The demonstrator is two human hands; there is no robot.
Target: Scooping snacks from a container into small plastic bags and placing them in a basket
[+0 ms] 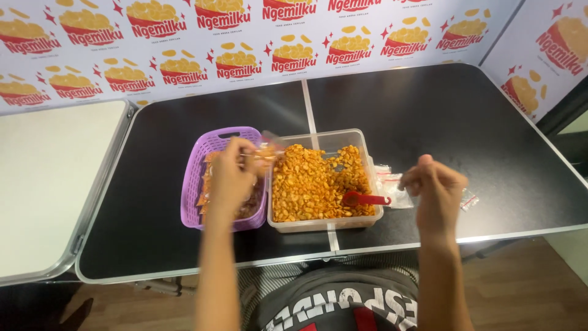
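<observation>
Two hands | left hand pinches a small clear snack packet over purple basket, centre-left | right hand closed, grip contents unclear | orange snacks fill clear tub.

I see a black folding table filling most of my view, with a white table beside it at nine o'clock. At twelve o'clock a patterned backdrop of red and yellow snack bowls runs behind both. Wooden floor shows at five o'clock.
</observation>
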